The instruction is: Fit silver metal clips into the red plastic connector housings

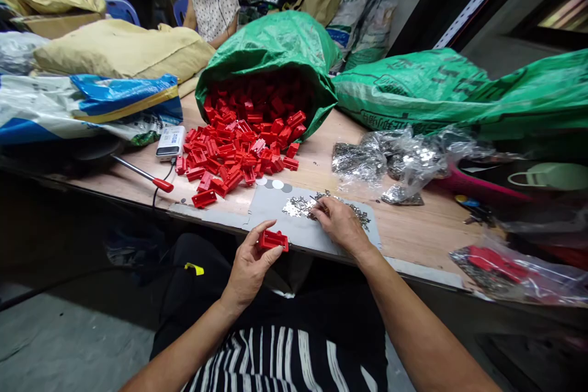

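Observation:
My left hand [248, 266] pinches a red plastic housing [274, 241] between thumb and fingers, just in front of the table edge, with its hollow side showing. Over the grey mat [271, 208], my right hand [339, 220] has its fingers closed at a pile of small flat metal pieces [298, 206]. A thin dark tool, perhaps tweezers [314, 198], sticks out from those fingers; its full shape is hidden. More metal pieces lie behind and right of that hand. A heap of red housings [229, 156] spills from a green woven sack [275, 43] beyond the mat.
Clear plastic bags of metal parts [395, 162] lie to the right, near a pink basket [478, 187]. At left are a white device [170, 143] with a cable and a red-tipped lever [163, 184]. Filled sacks line the back; a person [214, 0] sits beyond them.

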Available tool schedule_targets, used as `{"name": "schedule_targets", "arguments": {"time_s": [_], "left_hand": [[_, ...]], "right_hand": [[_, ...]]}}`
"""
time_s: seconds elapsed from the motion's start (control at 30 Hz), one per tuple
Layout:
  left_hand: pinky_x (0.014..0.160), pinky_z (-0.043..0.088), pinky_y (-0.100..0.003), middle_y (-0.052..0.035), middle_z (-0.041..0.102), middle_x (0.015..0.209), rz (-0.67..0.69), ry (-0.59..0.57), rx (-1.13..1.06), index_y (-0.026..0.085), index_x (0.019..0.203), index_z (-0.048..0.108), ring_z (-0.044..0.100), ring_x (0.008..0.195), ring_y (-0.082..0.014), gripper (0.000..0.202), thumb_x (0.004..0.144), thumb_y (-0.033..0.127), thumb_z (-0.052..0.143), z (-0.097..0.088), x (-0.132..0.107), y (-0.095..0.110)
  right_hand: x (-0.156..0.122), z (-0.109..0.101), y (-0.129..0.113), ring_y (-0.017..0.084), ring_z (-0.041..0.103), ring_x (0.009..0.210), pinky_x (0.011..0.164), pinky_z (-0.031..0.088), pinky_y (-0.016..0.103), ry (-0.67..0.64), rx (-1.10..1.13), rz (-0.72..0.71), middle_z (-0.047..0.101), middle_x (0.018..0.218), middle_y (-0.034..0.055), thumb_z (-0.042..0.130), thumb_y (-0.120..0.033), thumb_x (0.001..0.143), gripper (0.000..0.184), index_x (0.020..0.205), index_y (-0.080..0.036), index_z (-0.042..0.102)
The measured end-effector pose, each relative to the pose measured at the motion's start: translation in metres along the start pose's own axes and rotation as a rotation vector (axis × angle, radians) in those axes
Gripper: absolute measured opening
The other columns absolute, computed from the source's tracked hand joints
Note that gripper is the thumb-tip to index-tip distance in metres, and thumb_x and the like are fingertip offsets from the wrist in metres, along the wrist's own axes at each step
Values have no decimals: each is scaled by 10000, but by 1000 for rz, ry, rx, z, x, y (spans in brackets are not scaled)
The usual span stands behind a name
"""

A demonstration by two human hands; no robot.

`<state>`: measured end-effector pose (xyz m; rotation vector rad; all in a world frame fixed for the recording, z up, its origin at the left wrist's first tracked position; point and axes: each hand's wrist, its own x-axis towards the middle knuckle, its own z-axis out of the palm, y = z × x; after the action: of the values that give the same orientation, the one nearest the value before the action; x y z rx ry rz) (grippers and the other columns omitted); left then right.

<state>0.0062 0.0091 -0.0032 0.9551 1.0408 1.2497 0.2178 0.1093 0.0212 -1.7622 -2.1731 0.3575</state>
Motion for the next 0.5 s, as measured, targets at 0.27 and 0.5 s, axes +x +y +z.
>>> {"name": "schedule_targets", "arguments": {"time_s": [0.27, 0.5], "left_hand": [[871, 514, -296, -24, 688, 977, 24, 44, -108, 229, 1229, 536, 673, 895, -154, 493, 774, 281, 717, 4, 3, -1], [894, 514, -310, -42, 691, 1025, 80, 45, 1, 230, 1255, 585, 655, 911, -158, 505, 770, 285, 714, 8, 2, 2]], "right_hand": [[-8, -6, 7, 177, 553, 697, 657, 378, 286, 74, 265, 21, 619, 774, 21, 515, -275, 841, 66, 847, -214, 541], [-39, -15, -27, 78, 370, 515, 494, 305, 227, -349, 1003, 123, 480, 681, -56, 673, -459, 772, 316, 845, -210, 491]]}}
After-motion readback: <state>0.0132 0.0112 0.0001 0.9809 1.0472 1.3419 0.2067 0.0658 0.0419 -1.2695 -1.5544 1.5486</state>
